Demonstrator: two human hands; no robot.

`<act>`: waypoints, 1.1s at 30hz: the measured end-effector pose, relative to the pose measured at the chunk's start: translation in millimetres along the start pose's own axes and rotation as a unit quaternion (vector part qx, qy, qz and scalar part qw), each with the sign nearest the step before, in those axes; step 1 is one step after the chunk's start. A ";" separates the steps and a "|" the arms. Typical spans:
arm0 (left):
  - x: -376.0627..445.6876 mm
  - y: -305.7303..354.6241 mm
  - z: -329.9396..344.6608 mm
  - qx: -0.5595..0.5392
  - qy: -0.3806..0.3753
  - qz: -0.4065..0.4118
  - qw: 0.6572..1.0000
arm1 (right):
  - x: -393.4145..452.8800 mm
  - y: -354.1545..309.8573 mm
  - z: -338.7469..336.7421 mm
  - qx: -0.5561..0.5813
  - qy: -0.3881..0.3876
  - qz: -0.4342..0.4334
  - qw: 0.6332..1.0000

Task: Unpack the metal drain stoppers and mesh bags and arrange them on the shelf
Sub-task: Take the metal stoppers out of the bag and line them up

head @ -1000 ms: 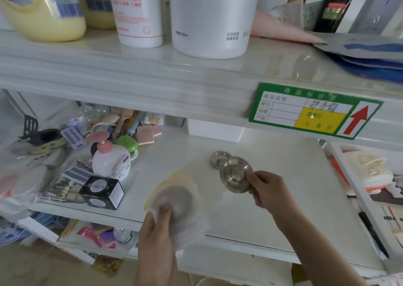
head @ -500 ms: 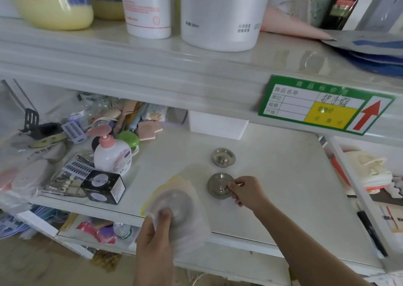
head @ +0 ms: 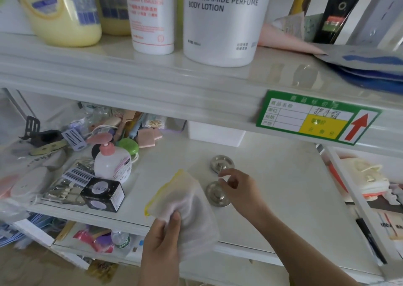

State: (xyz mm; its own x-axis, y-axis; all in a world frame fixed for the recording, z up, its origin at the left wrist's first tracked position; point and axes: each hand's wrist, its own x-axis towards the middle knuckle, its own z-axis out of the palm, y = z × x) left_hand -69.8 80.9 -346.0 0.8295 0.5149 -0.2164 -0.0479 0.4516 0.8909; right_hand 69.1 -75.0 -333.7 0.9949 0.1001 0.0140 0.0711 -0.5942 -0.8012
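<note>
Two round metal drain stoppers lie on the white middle shelf [head: 283,187]: the far stopper [head: 222,164] and the near stopper [head: 214,195], one behind the other. My right hand [head: 237,187] hovers just over the near stopper with fingers apart, holding nothing. My left hand [head: 162,240] grips a white mesh bag [head: 187,200] with a yellow edge at the shelf's front, left of the stoppers. I cannot see what the bag holds.
Left on the same shelf sits clutter: a pink-pump bottle [head: 112,165], a black box [head: 102,195], clips and sponges. A white box [head: 214,133] stands at the back. Lotion bottles [head: 222,19] fill the upper shelf, which carries a green price label [head: 316,116].
My right hand set the second stopper down in front of the first and let go, fingers now lifted. My left hand raised the mesh bag closer to the stoppers.
</note>
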 end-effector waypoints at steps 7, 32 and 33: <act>-2.7 7.6 4.3 0.039 -0.071 0.023 0.996 | -25.7 -59.8 -8.8 0.048 -0.172 -0.083 0.980; 12.9 3.6 -0.9 0.010 -0.005 0.124 0.992 | -36.1 -40.8 -17.8 0.133 0.174 -0.035 0.975; 15.8 5.6 -7.4 0.017 0.007 0.123 0.992 | -33.0 -27.6 -22.7 0.110 0.159 -0.014 0.981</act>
State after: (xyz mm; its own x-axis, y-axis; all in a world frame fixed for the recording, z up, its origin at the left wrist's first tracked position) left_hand -61.0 96.9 -347.4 0.7872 0.6166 0.0043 -0.2288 0.2856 0.9306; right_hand 35.9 -80.0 -298.5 0.9673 -0.1606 0.1964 0.1168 -0.4051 -0.9068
